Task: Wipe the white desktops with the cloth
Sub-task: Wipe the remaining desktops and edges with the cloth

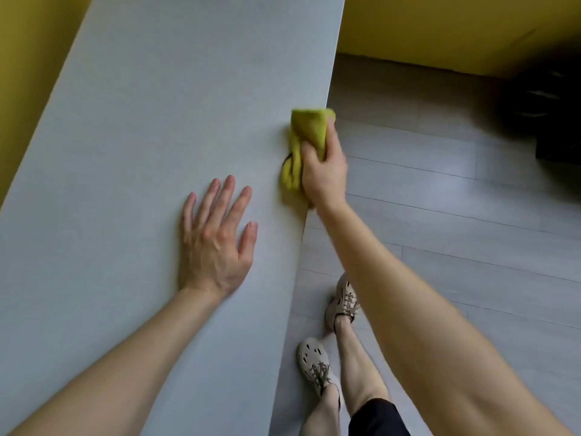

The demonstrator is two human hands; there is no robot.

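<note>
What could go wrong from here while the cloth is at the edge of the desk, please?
The cloth, gripped by the right hand, sits right at the desktop edge, so a stroke may slip off toward the floor. The left hand rests flat on the desktop and may leave smudges there.

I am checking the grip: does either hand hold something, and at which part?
The right hand grips the yellow-green cloth around its bunched middle. The left hand holds nothing; it lies flat on the white desktop.
</note>
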